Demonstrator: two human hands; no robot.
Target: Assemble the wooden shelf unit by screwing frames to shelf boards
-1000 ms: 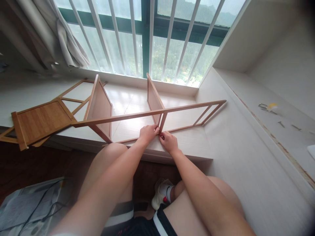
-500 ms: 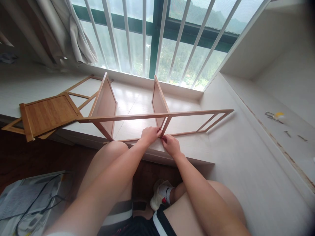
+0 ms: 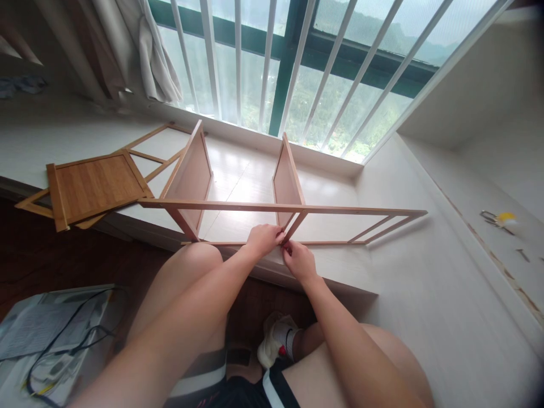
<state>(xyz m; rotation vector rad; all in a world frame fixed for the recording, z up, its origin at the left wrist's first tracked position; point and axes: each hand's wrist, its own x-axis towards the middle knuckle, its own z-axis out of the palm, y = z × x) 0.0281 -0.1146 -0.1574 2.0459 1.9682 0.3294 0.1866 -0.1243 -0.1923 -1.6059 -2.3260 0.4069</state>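
Both left hand [image 3: 264, 239] and right hand [image 3: 300, 260] curl nearly closed at a crossbar [image 3: 294, 225] of the right wooden frame [image 3: 238, 205]; whether either grips it, I cannot tell.

The head view has swung left and tipped clockwise: the long reddish-brown wooden frame [image 3: 361, 210], rising rightward a second ago, now dips slightly. The grey fabric curtain [image 3: 159, 62] has shifted right in view, a yellow cable [image 3: 46, 389] has appeared at lower left, and the yellow-and-metal piece [image 3: 506, 217] sits lower, nearer the right edge.
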